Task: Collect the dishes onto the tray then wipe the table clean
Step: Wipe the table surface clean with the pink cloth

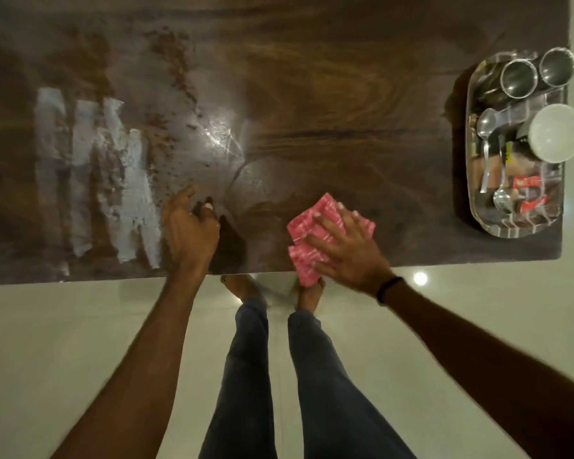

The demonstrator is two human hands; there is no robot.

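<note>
A dark glossy wooden table (312, 94) fills the upper view. My right hand (345, 246) lies flat, fingers spread, on a folded pink patterned cloth (307, 256) at the table's near edge. My left hand (189, 226) rests on the tabletop to the left, fingers loosely curled, with nothing visible in it. Brown crumbs (174, 61) are scattered over the table's left half. At the far right stands an oval tray (478, 207) holding two steel cups (519, 77), a white bowl (555, 132), two spoons (486, 127) and red wrappers (527, 193).
The tray sits close to the table's right edge. Bright window reflections (90, 170) streak the left part of the tabletop. Below the near edge are a pale tiled floor (80, 326), my legs in dark jeans and my bare feet (242, 289).
</note>
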